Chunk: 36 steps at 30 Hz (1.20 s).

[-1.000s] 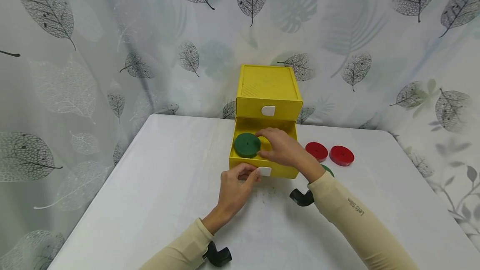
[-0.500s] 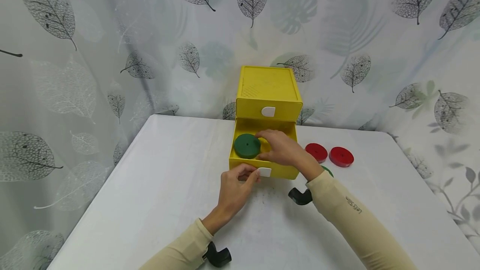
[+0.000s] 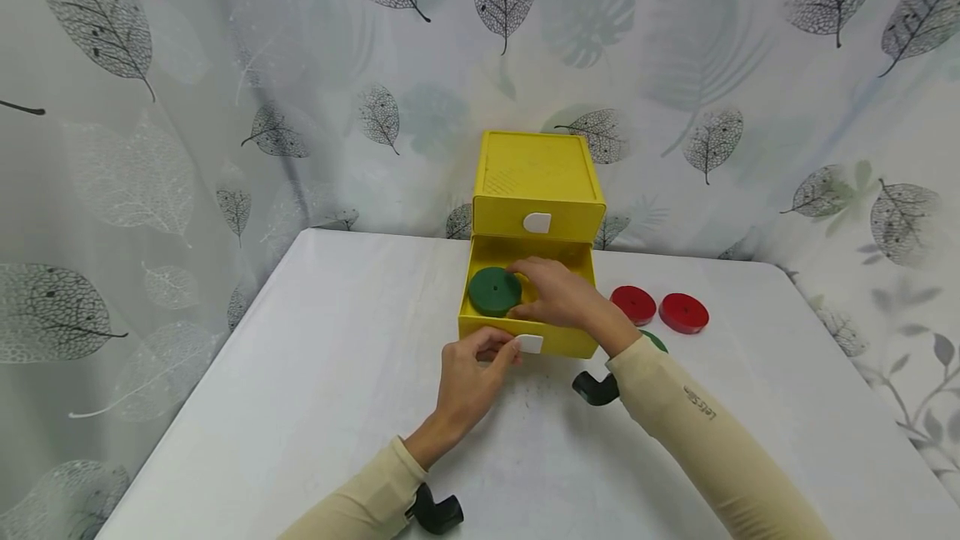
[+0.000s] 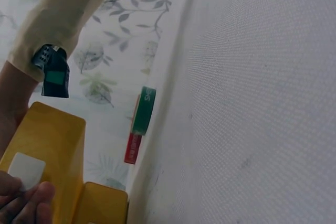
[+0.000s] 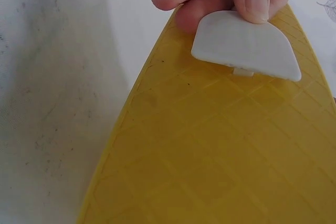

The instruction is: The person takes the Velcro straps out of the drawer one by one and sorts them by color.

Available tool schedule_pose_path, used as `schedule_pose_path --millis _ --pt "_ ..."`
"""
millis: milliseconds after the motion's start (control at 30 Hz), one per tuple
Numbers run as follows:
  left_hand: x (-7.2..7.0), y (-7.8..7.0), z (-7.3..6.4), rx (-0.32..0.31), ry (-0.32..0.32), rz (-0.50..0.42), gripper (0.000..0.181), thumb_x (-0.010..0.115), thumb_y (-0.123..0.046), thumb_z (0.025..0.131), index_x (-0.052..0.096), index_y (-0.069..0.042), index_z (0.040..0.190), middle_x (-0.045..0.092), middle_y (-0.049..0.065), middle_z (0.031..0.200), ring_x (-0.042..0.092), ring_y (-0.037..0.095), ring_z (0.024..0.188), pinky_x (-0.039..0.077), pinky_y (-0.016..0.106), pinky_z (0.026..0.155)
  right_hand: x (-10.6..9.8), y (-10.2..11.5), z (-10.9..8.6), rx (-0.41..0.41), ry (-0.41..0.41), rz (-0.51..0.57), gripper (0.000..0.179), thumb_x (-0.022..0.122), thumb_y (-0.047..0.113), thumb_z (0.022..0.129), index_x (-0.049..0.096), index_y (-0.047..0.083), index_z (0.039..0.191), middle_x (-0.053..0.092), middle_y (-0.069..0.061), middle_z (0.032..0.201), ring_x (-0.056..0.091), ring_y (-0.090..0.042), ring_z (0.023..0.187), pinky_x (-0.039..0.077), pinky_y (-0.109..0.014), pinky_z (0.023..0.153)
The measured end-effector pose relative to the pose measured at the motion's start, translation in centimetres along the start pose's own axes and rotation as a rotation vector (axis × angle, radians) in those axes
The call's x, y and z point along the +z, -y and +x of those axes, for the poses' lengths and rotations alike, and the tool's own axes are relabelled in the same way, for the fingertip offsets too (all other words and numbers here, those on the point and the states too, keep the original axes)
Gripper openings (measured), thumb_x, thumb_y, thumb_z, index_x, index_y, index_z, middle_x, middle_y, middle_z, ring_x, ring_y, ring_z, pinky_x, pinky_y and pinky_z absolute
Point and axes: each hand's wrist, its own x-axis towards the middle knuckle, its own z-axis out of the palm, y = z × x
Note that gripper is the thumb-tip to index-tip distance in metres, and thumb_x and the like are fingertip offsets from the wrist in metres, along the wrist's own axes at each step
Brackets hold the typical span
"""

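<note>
In the head view a yellow two-drawer box (image 3: 537, 165) stands at the back of the table, its lower drawer (image 3: 558, 340) pulled out. Thumb and fingers of my left hand (image 3: 468, 377) pinch the drawer's white pull tab (image 3: 530, 344); the right wrist view shows this tab (image 5: 247, 45) up close. Inside the drawer, at its left side, lies a thick green disc (image 3: 494, 292) with a small centre hole. My right hand (image 3: 558, 294) reaches into the drawer from the right, thumb and index finger curved around the disc's right edge. Its other fingers are hidden.
Two red discs (image 3: 633, 305) lie right of the box. Another green disc (image 3: 654, 341) is partly hidden by the right forearm; the left wrist view shows lettering on a green disc's side (image 4: 144, 111). Black wrist-camera mounts (image 3: 438, 515) hang beneath the sleeves. A leaf-patterned curtain (image 3: 337, 90) backs the table.
My right hand has shifted slightly left, its fingertips further around the green disc's edge. The left hand, drawer and disc stay practically where they were.
</note>
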Motion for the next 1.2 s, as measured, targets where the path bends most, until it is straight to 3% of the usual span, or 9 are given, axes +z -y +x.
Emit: schedule_pose_path --millis 667,1200 --pt "0.2 0.1 0.1 0.018 0.003 -0.004 0.006 0.075 -0.013 0.098 0.077 -0.008 0.096 0.074 -0.007 0.081 0.071 0.010 0.071 0.061 0.031 0.071 0.6 0.1 1.5 -0.002 0.043 0.016 0.068 0.087 0.023 0.087 0.056 0.004 0.144 0.062 -0.014 0.138 0.058 -0.030 0.120 0.049 -0.049 0.105" --pt "0.0 0.2 0.0 0.019 0.000 -0.002 0.005 0.075 -0.011 0.098 0.077 -0.007 0.095 0.074 -0.005 0.081 0.071 0.011 0.070 0.061 0.031 0.070 1.1 0.3 1.9 -0.013 0.029 0.026 0.064 0.087 0.021 0.088 0.057 0.002 0.141 0.062 -0.015 0.135 0.059 -0.031 0.118 0.049 -0.049 0.105"
